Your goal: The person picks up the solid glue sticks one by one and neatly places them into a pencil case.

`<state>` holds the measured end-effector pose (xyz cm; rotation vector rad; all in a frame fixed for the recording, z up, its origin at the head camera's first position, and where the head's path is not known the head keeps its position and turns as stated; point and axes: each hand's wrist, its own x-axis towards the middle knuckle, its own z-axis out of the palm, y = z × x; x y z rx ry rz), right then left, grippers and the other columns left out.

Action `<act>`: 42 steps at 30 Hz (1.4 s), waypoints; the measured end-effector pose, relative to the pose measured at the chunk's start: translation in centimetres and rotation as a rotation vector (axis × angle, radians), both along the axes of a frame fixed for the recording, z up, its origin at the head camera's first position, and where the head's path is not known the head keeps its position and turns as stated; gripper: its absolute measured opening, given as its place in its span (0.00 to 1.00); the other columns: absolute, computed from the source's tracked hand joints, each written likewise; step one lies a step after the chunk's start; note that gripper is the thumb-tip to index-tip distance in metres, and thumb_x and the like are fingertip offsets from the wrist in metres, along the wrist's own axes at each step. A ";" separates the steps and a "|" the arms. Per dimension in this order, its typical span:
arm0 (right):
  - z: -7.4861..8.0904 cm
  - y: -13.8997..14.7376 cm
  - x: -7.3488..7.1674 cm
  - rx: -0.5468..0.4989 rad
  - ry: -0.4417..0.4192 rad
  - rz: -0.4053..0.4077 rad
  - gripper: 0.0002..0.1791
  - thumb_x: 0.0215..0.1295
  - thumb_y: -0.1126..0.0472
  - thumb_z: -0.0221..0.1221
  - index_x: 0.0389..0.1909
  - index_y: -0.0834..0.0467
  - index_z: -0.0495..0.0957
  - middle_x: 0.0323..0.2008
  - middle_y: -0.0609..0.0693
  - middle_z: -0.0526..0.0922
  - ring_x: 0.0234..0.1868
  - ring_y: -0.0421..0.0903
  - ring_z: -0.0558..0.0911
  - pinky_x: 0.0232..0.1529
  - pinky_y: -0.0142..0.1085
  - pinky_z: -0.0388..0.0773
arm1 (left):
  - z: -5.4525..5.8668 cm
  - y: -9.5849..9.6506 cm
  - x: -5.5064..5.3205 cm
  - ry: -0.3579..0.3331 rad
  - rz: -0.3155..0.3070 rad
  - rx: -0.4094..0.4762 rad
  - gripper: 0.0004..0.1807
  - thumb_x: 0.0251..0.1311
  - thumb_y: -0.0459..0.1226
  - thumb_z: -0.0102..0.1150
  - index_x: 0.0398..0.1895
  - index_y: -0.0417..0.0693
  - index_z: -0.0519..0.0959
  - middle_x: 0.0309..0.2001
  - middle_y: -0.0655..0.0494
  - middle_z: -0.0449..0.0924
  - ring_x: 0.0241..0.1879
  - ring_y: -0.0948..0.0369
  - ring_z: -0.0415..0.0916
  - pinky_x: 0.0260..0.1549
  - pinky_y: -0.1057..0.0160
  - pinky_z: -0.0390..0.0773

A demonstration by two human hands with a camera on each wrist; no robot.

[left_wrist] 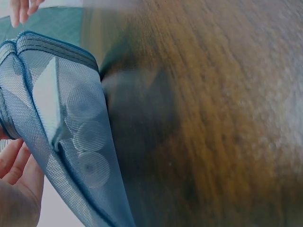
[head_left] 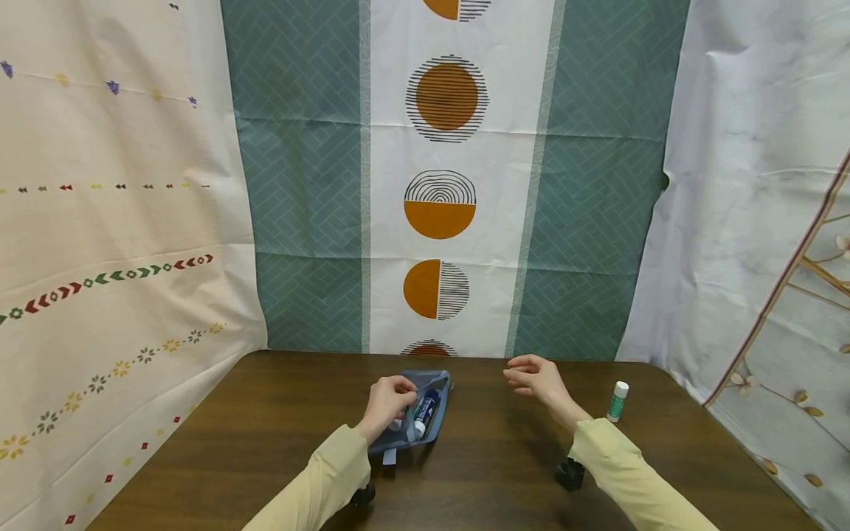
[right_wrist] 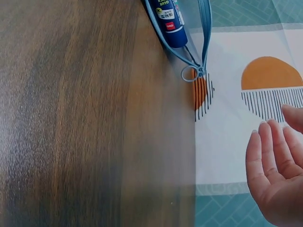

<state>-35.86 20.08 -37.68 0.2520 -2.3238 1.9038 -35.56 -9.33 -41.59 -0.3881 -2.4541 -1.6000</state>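
My left hand [head_left: 388, 404] pinches the near-left edge of a blue mesh zip pouch [head_left: 440, 420], its fingers partly hidden behind the mesh in the left wrist view. The pouch's top gapes, and a dark blue glue stick [head_left: 427, 411] lies inside with a white end toward me. Round ends of several things show through the mesh wall [left_wrist: 90, 109]. To the right of the pouch, my right hand [head_left: 539, 380] hovers over the table with relaxed fingers and holds nothing. A green glue stick with a white cap [head_left: 618, 402] stands beyond my right wrist.
The brown wooden table [head_left: 279, 413] reaches back to a patterned cloth [head_left: 305, 221]. Light fabric hangs on both sides. A small ring [right_wrist: 190, 73] hangs at the pouch's end, and a white tag [head_left: 389, 457] sticks out at its near side.
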 end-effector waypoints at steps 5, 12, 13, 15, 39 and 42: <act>0.1 0.4 -0.1 -0.003 0.005 -0.003 0.19 0.56 0.65 0.61 0.45 0.71 0.71 0.37 0.59 0.79 0.39 0.58 0.78 0.38 0.46 0.75 | 0.0 0.0 0.0 0.006 0.001 -0.001 0.06 0.50 0.29 0.58 0.32 0.35 0.79 0.25 0.54 0.76 0.24 0.60 0.74 0.17 0.62 0.77; 0.4 0.7 0.1 -0.011 0.012 0.012 0.18 0.56 0.65 0.60 0.45 0.71 0.71 0.38 0.59 0.79 0.36 0.54 0.79 0.38 0.46 0.75 | -0.1 0.1 0.1 0.017 0.001 -0.003 0.06 0.50 0.29 0.57 0.31 0.35 0.79 0.25 0.54 0.76 0.24 0.60 0.74 0.17 0.62 0.77; 0.5 0.8 0.2 -0.010 0.016 0.015 0.17 0.57 0.65 0.60 0.45 0.71 0.72 0.38 0.60 0.79 0.37 0.54 0.79 0.38 0.46 0.75 | -0.1 0.1 0.1 0.016 0.001 -0.003 0.06 0.50 0.29 0.57 0.31 0.35 0.79 0.25 0.54 0.76 0.24 0.60 0.74 0.17 0.62 0.77; 0.6 1.0 0.3 -0.014 0.021 0.021 0.17 0.57 0.66 0.60 0.45 0.71 0.72 0.38 0.60 0.79 0.36 0.52 0.79 0.39 0.46 0.75 | -0.1 0.1 0.1 0.012 0.001 0.000 0.06 0.50 0.29 0.58 0.32 0.34 0.79 0.25 0.54 0.76 0.24 0.60 0.74 0.17 0.62 0.77; 1.3 3.4 0.1 -0.019 0.054 0.034 0.20 0.59 0.64 0.59 0.48 0.72 0.69 0.40 0.62 0.78 0.38 0.51 0.79 0.40 0.46 0.75 | 0.0 0.1 0.1 -0.004 0.007 0.016 0.06 0.50 0.29 0.58 0.32 0.34 0.79 0.25 0.54 0.75 0.24 0.60 0.74 0.18 0.61 0.77; 1.4 3.7 0.1 -0.029 0.059 0.027 0.20 0.58 0.64 0.60 0.47 0.72 0.69 0.38 0.60 0.78 0.36 0.49 0.80 0.39 0.46 0.75 | -0.1 0.1 0.1 -0.007 0.009 0.018 0.06 0.50 0.29 0.58 0.32 0.35 0.79 0.25 0.54 0.75 0.24 0.60 0.73 0.18 0.62 0.77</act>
